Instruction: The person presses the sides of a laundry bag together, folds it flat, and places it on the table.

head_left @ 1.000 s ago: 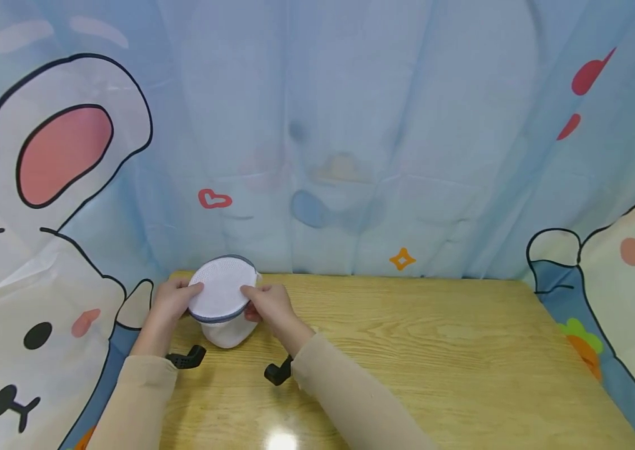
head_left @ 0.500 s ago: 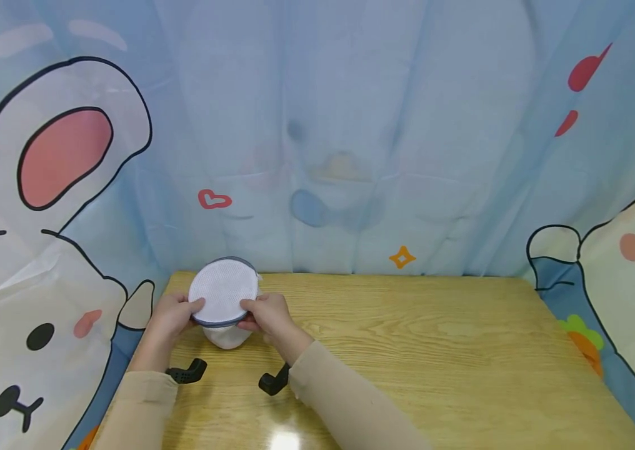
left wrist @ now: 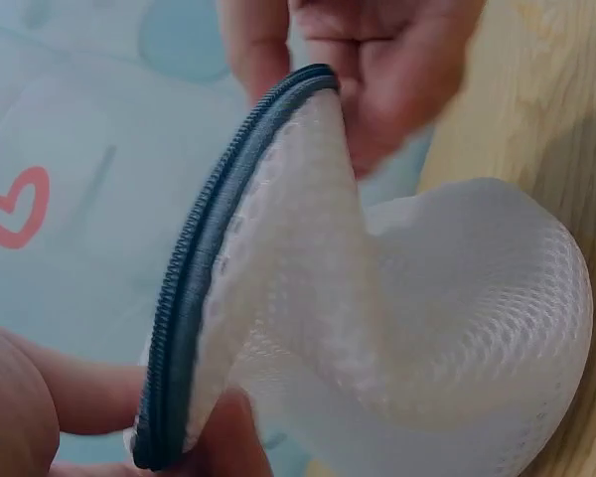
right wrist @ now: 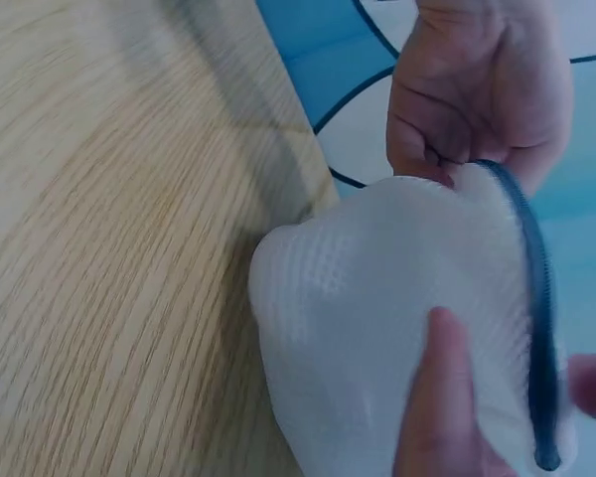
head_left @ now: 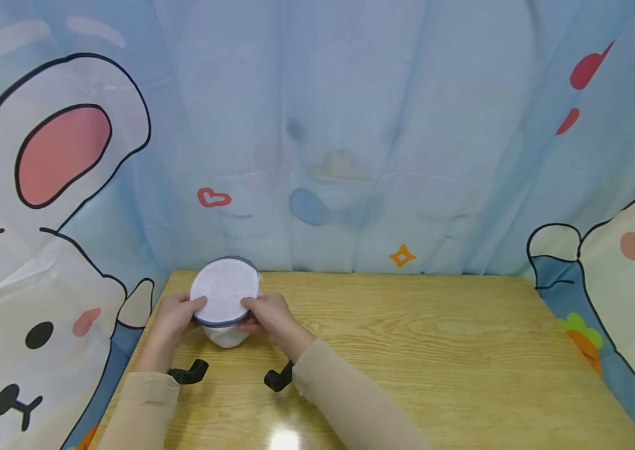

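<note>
A white mesh laundry bag [head_left: 224, 289] with a round top and a dark blue-grey zipper [left wrist: 194, 248] around its rim stands at the table's back left. My left hand [head_left: 174, 315] pinches the rim on the left, thumb on top of the round panel. On the right my right hand [head_left: 271, 315] pinches the rim the same way, with fingers curled beneath it. Below the rim the bag's soft body [right wrist: 348, 308] sags and bulges, its lower part at the wood, as the right wrist view shows. The zipper runs between both hands in the left wrist view.
The wooden table [head_left: 435, 350] stretches away to the right. Behind it hangs a blue curtain [head_left: 351, 125] with cartoon prints, close to the table's back edge. Black wrist-camera mounts [head_left: 189, 372] stick out from both wrists, low over the table.
Both hands have lowered the front of the rim slightly toward me, so the round top faces the head camera more fully. In the last half second hardly anything has moved.
</note>
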`<control>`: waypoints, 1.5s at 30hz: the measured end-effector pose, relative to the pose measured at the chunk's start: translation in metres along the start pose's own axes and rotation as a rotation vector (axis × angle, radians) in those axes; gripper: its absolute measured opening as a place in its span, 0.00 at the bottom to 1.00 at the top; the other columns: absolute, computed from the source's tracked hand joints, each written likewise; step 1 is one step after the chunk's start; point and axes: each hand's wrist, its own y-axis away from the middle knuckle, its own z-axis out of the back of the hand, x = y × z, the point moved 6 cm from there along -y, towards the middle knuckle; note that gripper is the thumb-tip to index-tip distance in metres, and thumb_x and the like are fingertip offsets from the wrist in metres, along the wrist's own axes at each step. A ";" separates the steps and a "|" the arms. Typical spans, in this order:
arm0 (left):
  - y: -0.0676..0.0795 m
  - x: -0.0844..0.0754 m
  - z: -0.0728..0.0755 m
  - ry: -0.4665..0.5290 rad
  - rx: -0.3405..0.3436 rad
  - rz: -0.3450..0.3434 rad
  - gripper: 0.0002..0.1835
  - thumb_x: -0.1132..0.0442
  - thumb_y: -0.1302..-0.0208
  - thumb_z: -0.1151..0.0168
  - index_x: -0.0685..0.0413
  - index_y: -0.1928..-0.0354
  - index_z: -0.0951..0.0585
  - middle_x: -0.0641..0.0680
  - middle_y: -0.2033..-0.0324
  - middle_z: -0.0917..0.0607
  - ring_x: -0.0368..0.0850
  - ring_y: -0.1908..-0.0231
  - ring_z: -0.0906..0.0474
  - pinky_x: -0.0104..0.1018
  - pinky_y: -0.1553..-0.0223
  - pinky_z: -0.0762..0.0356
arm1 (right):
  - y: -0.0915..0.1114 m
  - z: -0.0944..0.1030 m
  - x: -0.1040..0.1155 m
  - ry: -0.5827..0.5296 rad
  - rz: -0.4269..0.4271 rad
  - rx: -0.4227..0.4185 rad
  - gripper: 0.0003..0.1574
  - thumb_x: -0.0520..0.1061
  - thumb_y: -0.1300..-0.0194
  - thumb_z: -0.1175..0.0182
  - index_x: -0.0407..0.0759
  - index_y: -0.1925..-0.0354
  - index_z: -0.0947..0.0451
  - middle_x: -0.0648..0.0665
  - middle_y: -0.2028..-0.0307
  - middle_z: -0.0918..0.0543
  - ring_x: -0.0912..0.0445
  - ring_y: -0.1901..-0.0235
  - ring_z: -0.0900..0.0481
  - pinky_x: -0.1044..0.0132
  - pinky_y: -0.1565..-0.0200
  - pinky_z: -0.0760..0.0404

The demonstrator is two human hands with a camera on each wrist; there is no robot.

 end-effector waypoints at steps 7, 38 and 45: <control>0.005 -0.017 0.004 -0.247 -0.066 -0.135 0.41 0.43 0.17 0.50 0.69 0.19 0.41 0.75 0.28 0.29 0.68 0.33 0.24 0.60 0.33 0.21 | 0.010 0.008 0.020 0.256 0.114 -0.195 0.38 0.61 0.22 0.43 0.32 0.31 0.24 0.32 0.45 0.12 0.44 0.48 0.10 0.47 0.38 0.13; 0.007 -0.035 -0.047 -0.985 -0.006 -0.720 0.36 0.54 0.12 0.58 0.66 0.14 0.54 0.68 0.13 0.58 0.69 0.14 0.66 0.69 0.16 0.59 | -0.004 -0.037 0.038 1.580 0.676 -0.072 0.44 0.57 0.13 0.63 0.37 0.13 0.58 0.38 0.12 0.63 0.36 0.12 0.69 0.41 0.14 0.58; 0.002 -0.027 -0.047 -1.014 -0.025 -0.723 0.37 0.53 0.12 0.58 0.67 0.15 0.52 0.69 0.14 0.55 0.70 0.14 0.62 0.69 0.16 0.58 | -0.008 -0.039 0.031 1.597 0.634 -0.045 0.44 0.58 0.12 0.67 0.40 0.12 0.62 0.40 0.12 0.67 0.39 0.13 0.77 0.42 0.13 0.62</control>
